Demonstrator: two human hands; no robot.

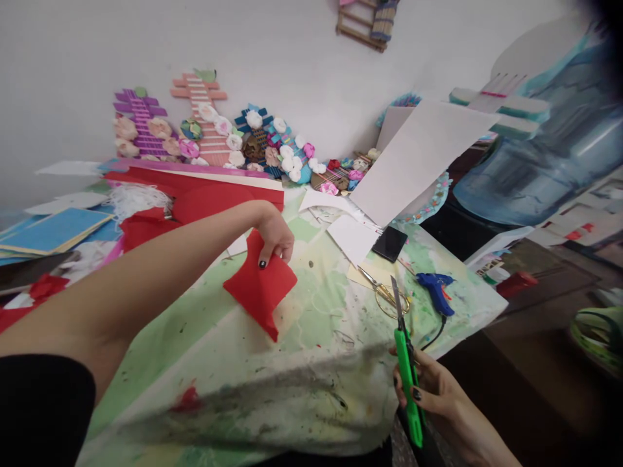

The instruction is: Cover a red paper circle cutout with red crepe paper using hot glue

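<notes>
My left hand [276,235] pinches the upper edge of a red sheet piece [263,285], its thumb on the front face. The piece has curved edges and hangs with a pointed corner low over the table. At the lower right, my right hand [428,383] grips a green utility knife [409,383], its blade out and pointing up. Behind the blade lie gold-handled scissors [387,295]. A blue glue gun [438,292] rests to the right of them, with its cord running toward the table edge.
A stained green cloth [311,389] covers the table. Red sheets [219,198] and blue boards [53,233] lie at the left. Flower-decorated stick crafts [204,123] line the wall. A black phone-like slab [390,244] and white card [423,155] are near the back; a water jug [530,168] stands right.
</notes>
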